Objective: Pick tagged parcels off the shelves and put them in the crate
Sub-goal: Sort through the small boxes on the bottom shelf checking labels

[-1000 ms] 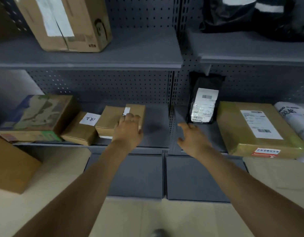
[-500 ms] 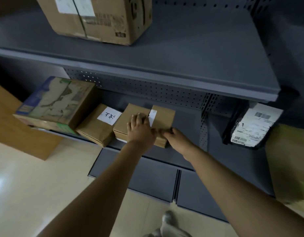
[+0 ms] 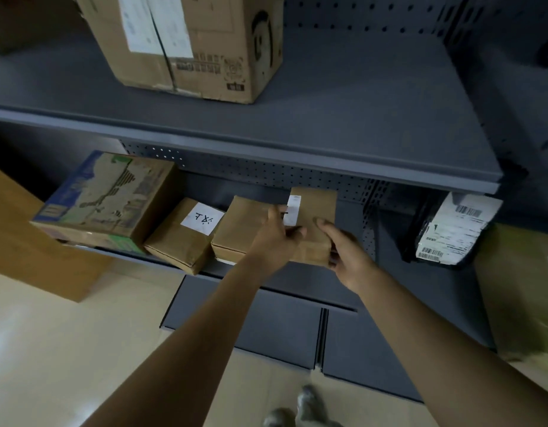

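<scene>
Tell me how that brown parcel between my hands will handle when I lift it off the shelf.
The brown parcel probably stays stiff: its edges look square. Its flat shape shouldn't roll. The paper wrap may be a little slick, so the left hand and right hand gripping both ends help.

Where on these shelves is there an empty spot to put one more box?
The upper shelf lies bare to the right of the big cardboard box. Lower down, a bare strip runs between the brown parcel that both hands hold and the black bag. Left of that parcel it is crowded: the labelled box and printed box sit side by side.
</scene>
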### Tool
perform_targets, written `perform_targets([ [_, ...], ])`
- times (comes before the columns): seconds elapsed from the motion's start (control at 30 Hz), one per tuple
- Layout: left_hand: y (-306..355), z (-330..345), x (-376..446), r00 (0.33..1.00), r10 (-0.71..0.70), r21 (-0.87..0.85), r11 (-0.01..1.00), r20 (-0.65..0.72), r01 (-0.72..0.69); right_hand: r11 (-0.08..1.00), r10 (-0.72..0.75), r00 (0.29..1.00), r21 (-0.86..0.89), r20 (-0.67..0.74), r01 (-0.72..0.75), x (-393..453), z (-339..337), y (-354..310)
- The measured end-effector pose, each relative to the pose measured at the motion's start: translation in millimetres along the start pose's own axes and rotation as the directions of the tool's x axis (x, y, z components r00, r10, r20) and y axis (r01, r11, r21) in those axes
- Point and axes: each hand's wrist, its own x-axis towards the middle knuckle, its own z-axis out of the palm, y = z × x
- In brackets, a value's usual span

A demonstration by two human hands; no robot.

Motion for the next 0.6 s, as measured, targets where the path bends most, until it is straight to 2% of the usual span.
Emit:
perform_targets([
  [0.07,2.4,-2.8,-2.6,0.998,0.029,0.014,0.999,0.048,-0.030,0.999,-0.022,0.999,-0.047,0.044,0.024,-8.4,-3.2,-5.3],
  [0.17,9.2,-0.3,-3.1,0.997,0.039,0.042,0.998,0.065,-0.042,0.938,-0.201,0.976,-0.302,-0.080,0.169,-13.2,-4.1,-9.6],
  [0.23,20.3,4.5,-5.7,0.996,-0.026,-0.109,0.993,0.090,0.036,0.802,-0.379,0.916,-0.541,-0.129,0.255,-20.2,0.3,-11.4],
  [0.3,31.5,9.0,-5.7,0.971,-0.162,-0.376,0.900,0.177,0.219,0.679,-0.484,0.871,-0.665,-0.087,0.311,-27.8,3.9,-10.6],
  [0.37,32.9,10.3,-4.0,0.954,-0.204,-0.514,0.807,0.220,0.291,0.599,-0.561,0.828,-0.681,0.017,0.420,-38.5,4.7,-11.0],
  [0.53,3.2,12.8,19.0,0.938,-0.314,-0.667,0.669,0.146,0.328,0.395,-0.712,0.659,-0.640,0.240,0.659,-54.5,-0.2,-11.4],
  [0.6,-0.5,10.6,19.7,0.926,-0.316,-0.698,0.617,0.205,0.364,0.422,-0.708,0.660,-0.601,0.249,0.679,-58.6,0.4,-12.1],
])
